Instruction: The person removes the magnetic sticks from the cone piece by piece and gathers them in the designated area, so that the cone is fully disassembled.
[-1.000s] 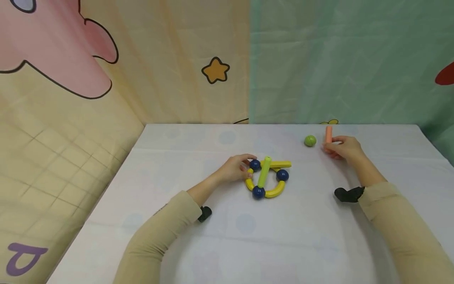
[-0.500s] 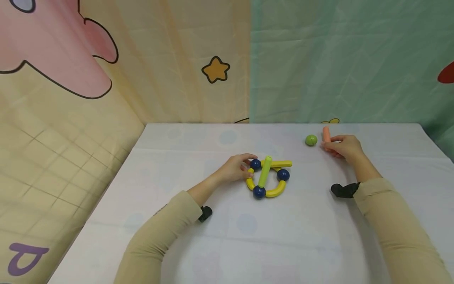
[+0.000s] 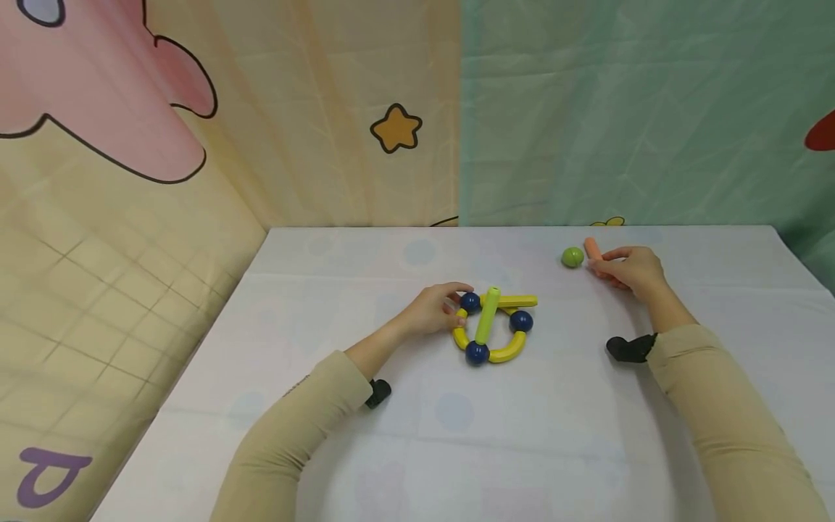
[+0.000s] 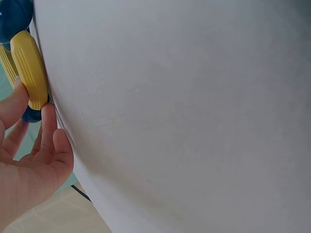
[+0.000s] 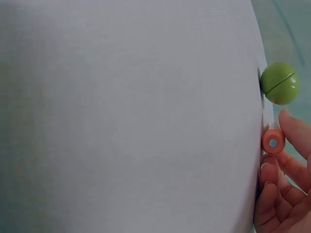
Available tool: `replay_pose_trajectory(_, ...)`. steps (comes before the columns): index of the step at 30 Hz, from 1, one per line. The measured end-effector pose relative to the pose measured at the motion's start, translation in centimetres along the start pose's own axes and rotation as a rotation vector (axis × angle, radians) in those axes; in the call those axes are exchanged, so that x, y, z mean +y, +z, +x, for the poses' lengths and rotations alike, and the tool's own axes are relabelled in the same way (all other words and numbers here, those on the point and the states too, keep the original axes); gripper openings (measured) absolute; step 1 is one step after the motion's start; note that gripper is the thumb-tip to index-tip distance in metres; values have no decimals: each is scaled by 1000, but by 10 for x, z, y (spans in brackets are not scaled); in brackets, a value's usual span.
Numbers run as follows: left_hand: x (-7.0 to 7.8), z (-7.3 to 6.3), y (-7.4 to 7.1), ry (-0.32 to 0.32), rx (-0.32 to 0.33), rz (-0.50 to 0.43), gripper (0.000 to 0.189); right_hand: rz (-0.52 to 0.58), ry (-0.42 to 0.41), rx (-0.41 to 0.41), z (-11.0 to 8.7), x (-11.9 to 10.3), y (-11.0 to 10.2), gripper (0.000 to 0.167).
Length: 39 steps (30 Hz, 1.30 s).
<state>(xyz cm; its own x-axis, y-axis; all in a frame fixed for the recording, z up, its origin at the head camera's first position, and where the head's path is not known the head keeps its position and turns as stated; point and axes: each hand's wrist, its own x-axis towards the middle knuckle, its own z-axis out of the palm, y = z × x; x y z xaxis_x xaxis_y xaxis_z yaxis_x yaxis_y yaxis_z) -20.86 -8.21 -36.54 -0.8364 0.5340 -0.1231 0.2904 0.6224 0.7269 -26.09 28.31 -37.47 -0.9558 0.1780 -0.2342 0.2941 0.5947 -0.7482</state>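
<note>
My left hand (image 3: 427, 310) holds the left side of a ring of yellow curved rods (image 3: 507, 353) and blue balls (image 3: 477, 353). In the left wrist view, thumb and fingers grip one yellow rod (image 4: 30, 68) below a blue ball (image 4: 13, 19). Across the ring, a lime-green rod (image 3: 487, 315) rises from the front ball, and a straight yellow rod (image 3: 520, 300) extends right from the back-left ball. Farther back, my right hand (image 3: 636, 270) pinches an orange rod (image 3: 592, 249) beside a green ball (image 3: 572, 257). A round silver magnet shows in the orange rod's end (image 5: 273, 142).
A white cloth with pale dots covers the table (image 3: 522, 435). Its back edge lies just behind the green ball, against a printed curtain (image 3: 626, 109). Black straps with a camera-like bump (image 3: 629, 349) sit at both wrists.
The right hand has shifted slightly left, and the orange rod has tilted left, its far end now closer to the green ball. My left hand and the ring look still.
</note>
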Motion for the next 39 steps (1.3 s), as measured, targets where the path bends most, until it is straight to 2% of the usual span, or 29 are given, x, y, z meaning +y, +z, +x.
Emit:
replay_pose_trajectory(11, 1, -1, -1, 9, 0, -6, 56, 32, -5, -38, -3, 2, -8, 66)
replay_pose_trajectory(17, 2, 0, 0, -1, 0, 0, 56, 22, -21, -54, -16, -1, -15, 65)
replay_pose_trajectory(21, 1, 1, 1, -7, 1, 39, 56, 53, -99, -124, -31, -6, -16, 66)
replay_pose_trajectory(24, 2, 1, 2, 1, 11, 67, 56, 123, -168, -199, -43, -10, -15, 67)
replay_pose_trajectory(27, 3, 1, 3, 18, 19, 83, 56, 186, -221, -259, -56, -14, -9, 59)
replay_pose_trajectory(32, 4, -1, 3, 8, 25, 91, 54, 243, -310, -342, -77, -25, 6, 47)
replay_pose_trajectory(39, 6, -7, 0, 10, 13, 74, 51, 265, -369, -434, -95, -43, 30, 50)
